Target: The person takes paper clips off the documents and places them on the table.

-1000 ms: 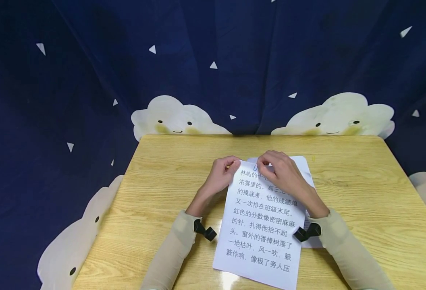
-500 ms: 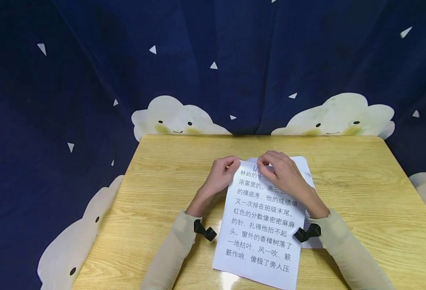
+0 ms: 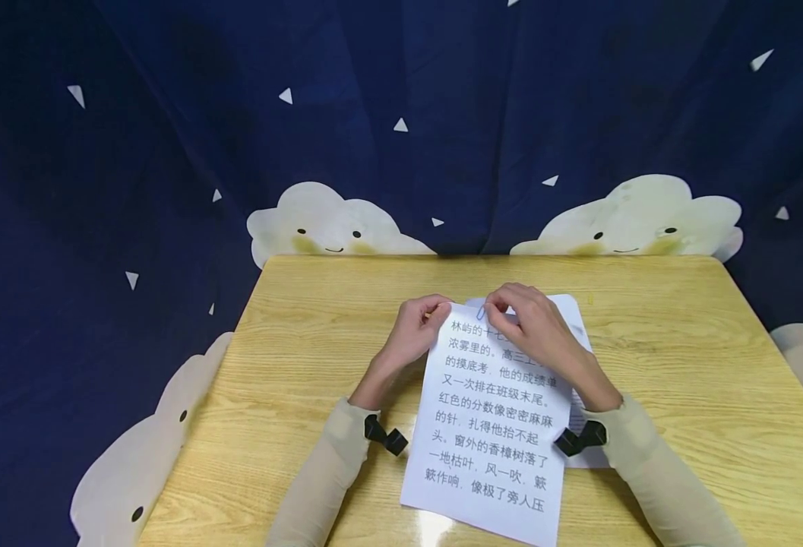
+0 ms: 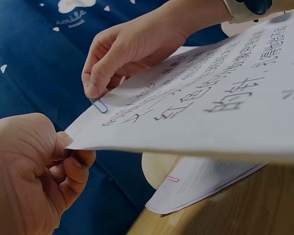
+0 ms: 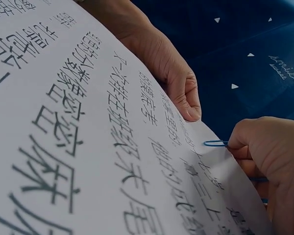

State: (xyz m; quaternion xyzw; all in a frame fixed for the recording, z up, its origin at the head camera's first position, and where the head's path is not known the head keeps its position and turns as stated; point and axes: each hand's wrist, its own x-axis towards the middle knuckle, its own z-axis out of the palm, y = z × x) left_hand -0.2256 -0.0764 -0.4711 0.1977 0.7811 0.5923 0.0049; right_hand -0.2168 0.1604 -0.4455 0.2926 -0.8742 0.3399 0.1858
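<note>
A printed sheet of paper, with large Chinese characters, is held up at its top edge, tilted toward me. My left hand pinches its top left corner between thumb and fingers. At the top edge, my right hand pinches the end of a blue paper clip, whose loop lies over the printed face. More blue wire shows among the curled fingers of the right hand in the right wrist view. Behind the sheet, other papers lie on the table, with a pink paper clip on their edge.
The wooden table reaches back to a dark blue curtain with cloud and triangle prints. A small yellow thing lies beyond the papers on the right. Black camera mounts sit on both wrists.
The blue paper clip tilts slightly and shows more of its loop by the right fingertips. The sheet has shifted a touch left; both hands keep nearly the same place.
</note>
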